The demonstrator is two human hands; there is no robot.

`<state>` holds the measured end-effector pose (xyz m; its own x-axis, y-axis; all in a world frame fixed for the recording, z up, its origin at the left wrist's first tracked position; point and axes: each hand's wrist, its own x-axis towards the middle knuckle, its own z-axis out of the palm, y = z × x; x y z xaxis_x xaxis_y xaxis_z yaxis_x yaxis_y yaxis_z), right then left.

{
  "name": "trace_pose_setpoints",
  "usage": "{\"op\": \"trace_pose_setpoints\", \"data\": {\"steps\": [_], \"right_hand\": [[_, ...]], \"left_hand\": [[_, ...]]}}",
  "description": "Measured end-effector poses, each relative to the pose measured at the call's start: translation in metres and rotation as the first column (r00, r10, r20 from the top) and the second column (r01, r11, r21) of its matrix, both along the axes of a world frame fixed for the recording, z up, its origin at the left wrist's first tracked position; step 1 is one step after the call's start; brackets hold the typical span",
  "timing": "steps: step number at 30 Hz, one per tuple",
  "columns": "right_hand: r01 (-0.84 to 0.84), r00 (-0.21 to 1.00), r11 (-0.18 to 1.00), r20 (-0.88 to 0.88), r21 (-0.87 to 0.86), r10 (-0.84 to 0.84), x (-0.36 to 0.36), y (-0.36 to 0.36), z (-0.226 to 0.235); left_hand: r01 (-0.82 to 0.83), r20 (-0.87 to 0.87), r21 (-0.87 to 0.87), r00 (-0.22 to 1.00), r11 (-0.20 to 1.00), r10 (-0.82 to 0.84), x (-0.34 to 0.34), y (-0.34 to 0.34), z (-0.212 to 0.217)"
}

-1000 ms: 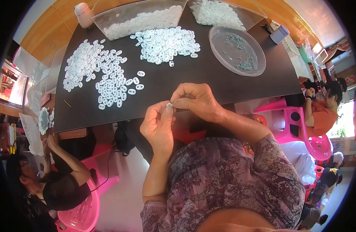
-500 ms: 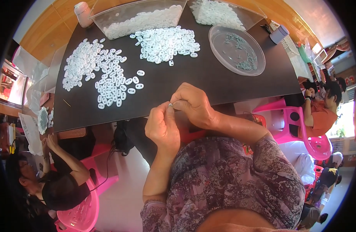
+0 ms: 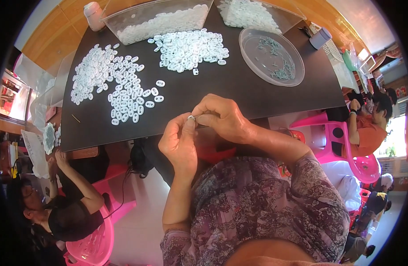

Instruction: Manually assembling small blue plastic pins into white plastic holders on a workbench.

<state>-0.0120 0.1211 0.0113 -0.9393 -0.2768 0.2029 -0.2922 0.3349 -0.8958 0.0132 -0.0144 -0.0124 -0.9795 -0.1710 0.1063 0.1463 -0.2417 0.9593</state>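
Over the table's near edge, my left hand (image 3: 179, 142) and my right hand (image 3: 224, 119) meet fingertip to fingertip. Both are closed in a pinch on one small white oval piece (image 3: 191, 118), mostly covered by the fingers. Similar white two-holed oval pieces lie loose on the dark table (image 3: 199, 91): a left pile (image 3: 91, 75), a nearer cluster (image 3: 127, 101) and a middle pile (image 3: 190, 51). A round clear tray (image 3: 259, 68) at the right holds tiny grey-green parts (image 3: 284, 73).
Two clear bins, a wide one (image 3: 131, 22) and another (image 3: 286, 20), stand at the back with white pieces inside. A pale bottle (image 3: 94, 17) and a lidded jar (image 3: 320, 39) flank them. Another person (image 3: 75, 217) sits at left; a person in orange (image 3: 368, 133) sits at right.
Both my hands have shifted slightly left, still pinched together. More of the white piece shows between the fingertips, and my left hand has tilted a little.
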Motion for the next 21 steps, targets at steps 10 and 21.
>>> {"op": "trace_pose_setpoints", "data": {"steps": [10, 21], "right_hand": [[0.003, 0.987, 0.994, -0.161, 0.107, 0.014, -0.003, 0.002, -0.007], [0.021, 0.997, 1.000, -0.071, 0.000, -0.021, -0.005, -0.004, -0.003]], "left_hand": [[-0.046, -0.093, -0.173, 0.995, 0.984, 0.030, 0.001, 0.002, -0.012], [0.037, 0.072, 0.151, 0.996, 0.988, -0.048, -0.007, -0.003, -0.006]]}}
